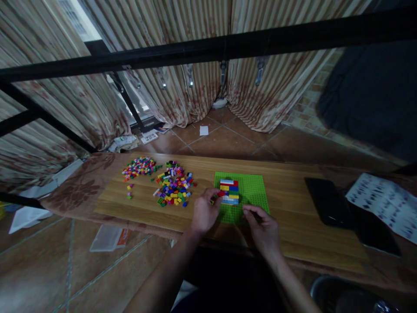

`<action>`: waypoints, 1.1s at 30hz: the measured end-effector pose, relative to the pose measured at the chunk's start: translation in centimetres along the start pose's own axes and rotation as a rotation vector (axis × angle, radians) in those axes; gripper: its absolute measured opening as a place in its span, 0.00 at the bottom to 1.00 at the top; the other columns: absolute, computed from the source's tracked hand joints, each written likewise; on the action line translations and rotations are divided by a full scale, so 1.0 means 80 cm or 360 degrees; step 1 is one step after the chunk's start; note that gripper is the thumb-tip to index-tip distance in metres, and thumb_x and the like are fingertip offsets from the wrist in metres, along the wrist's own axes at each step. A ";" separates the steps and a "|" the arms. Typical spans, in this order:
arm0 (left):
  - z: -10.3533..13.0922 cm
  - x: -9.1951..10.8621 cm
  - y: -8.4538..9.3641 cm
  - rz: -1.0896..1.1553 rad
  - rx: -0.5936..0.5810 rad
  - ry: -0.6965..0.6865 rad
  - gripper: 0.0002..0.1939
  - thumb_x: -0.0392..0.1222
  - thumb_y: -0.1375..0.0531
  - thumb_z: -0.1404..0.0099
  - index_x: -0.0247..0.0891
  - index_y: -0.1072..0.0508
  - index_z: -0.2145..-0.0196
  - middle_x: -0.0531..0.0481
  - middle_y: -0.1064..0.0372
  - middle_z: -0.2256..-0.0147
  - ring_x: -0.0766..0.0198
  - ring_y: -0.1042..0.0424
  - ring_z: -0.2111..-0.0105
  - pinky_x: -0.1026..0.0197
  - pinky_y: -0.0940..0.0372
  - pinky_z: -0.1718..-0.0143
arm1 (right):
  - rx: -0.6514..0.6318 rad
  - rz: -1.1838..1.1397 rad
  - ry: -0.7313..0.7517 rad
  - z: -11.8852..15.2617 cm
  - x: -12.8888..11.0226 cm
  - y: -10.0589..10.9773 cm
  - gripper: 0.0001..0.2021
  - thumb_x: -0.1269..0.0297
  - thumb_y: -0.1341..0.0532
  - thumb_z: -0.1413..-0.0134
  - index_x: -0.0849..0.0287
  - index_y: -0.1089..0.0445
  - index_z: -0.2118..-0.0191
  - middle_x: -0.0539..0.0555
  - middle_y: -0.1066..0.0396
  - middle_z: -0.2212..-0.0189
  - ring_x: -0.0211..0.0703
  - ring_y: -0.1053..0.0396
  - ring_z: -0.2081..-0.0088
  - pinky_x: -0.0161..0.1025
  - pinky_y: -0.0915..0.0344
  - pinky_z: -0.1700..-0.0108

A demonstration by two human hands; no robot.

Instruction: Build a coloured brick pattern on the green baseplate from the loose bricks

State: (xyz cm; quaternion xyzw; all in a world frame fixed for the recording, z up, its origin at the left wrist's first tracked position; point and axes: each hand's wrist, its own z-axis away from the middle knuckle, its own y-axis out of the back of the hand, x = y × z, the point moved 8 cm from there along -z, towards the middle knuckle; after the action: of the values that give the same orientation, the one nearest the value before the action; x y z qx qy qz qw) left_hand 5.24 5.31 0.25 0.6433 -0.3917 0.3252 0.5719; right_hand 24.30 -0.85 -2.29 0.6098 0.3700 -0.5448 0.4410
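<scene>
A green studded baseplate lies on the wooden board, bearing a block of coloured bricks in red, blue, yellow and white rows. My left hand is at the left side of that block, its thumb and fingertips closed on a small red brick. Something small and green shows beneath those fingers. Over the front edge of the baseplate is my right hand, thumb and index finger pinched together near the block's right front corner. Whatever it may hold is too small to make out.
Two piles of loose bricks, a nearer one and a farther one, lie on the wooden board at the left. A black tablet-like object and a printed sheet are at the right. A dark rail crosses beyond.
</scene>
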 end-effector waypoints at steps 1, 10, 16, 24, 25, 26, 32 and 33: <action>0.001 0.002 0.000 -0.0071 0.0018 -0.0008 0.07 0.36 0.40 0.38 0.39 0.25 0.61 0.48 0.26 0.61 0.64 0.27 0.63 0.62 0.32 0.61 | 0.0000 0.0008 -0.0009 0.000 0.001 0.000 0.12 0.54 0.38 0.49 0.56 0.25 0.64 0.53 0.26 0.67 0.42 0.30 0.67 0.41 0.33 0.62; 0.005 0.013 -0.017 -0.0376 0.0134 0.0014 0.06 0.39 0.38 0.38 0.40 0.27 0.62 0.51 0.27 0.65 0.65 0.29 0.66 0.62 0.36 0.63 | -0.0008 0.0037 -0.0029 0.000 0.013 0.007 0.14 0.53 0.38 0.49 0.57 0.24 0.64 0.55 0.24 0.65 0.44 0.29 0.65 0.41 0.33 0.62; 0.007 0.022 -0.019 -0.0421 0.0042 -0.0088 0.06 0.37 0.38 0.39 0.41 0.27 0.62 0.51 0.27 0.63 0.63 0.29 0.63 0.59 0.36 0.58 | 0.0004 0.0059 -0.0068 0.002 0.016 0.011 0.13 0.53 0.37 0.50 0.56 0.24 0.65 0.53 0.24 0.67 0.44 0.29 0.66 0.41 0.33 0.61; 0.007 0.032 -0.013 -0.0491 -0.0025 -0.0325 0.10 0.36 0.45 0.34 0.42 0.27 0.56 0.49 0.28 0.59 0.61 0.31 0.57 0.57 0.37 0.52 | -0.0020 0.0056 -0.0011 -0.004 0.011 0.010 0.13 0.53 0.38 0.48 0.57 0.24 0.63 0.54 0.24 0.67 0.44 0.29 0.66 0.43 0.32 0.60; 0.007 0.033 -0.014 -0.0537 -0.0032 -0.0368 0.11 0.37 0.45 0.33 0.43 0.27 0.55 0.48 0.28 0.58 0.60 0.31 0.56 0.56 0.38 0.51 | -0.0021 0.0071 0.0010 -0.006 0.007 0.009 0.13 0.53 0.39 0.47 0.57 0.25 0.63 0.54 0.24 0.66 0.44 0.28 0.65 0.43 0.32 0.59; 0.008 0.034 -0.015 -0.0596 -0.0041 -0.0407 0.12 0.38 0.46 0.33 0.43 0.27 0.54 0.48 0.29 0.56 0.59 0.32 0.55 0.55 0.38 0.50 | -0.0024 0.0102 0.0046 -0.008 0.003 0.008 0.13 0.54 0.40 0.46 0.56 0.25 0.63 0.54 0.25 0.65 0.44 0.28 0.64 0.44 0.32 0.58; 0.016 0.034 -0.026 -0.0999 -0.0106 -0.0515 0.18 0.38 0.49 0.32 0.43 0.30 0.47 0.43 0.33 0.51 0.55 0.35 0.56 0.52 0.38 0.54 | -0.0099 0.0563 0.0548 -0.022 -0.042 -0.013 0.14 0.60 0.46 0.40 0.54 0.27 0.54 0.56 0.28 0.58 0.46 0.31 0.56 0.46 0.34 0.53; 0.017 0.034 -0.028 -0.1050 -0.0111 -0.0517 0.18 0.38 0.49 0.32 0.43 0.30 0.47 0.43 0.33 0.51 0.54 0.35 0.56 0.51 0.38 0.55 | -0.0110 0.0668 0.0622 -0.023 -0.046 -0.019 0.15 0.60 0.47 0.39 0.53 0.28 0.52 0.57 0.29 0.57 0.46 0.31 0.55 0.47 0.34 0.52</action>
State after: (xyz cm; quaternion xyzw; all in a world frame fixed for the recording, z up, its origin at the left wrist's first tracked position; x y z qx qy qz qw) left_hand 8.44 3.70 1.37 0.7583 -0.2597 0.0033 0.5980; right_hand 23.01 1.50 1.22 0.7511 0.3319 -0.3009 0.4849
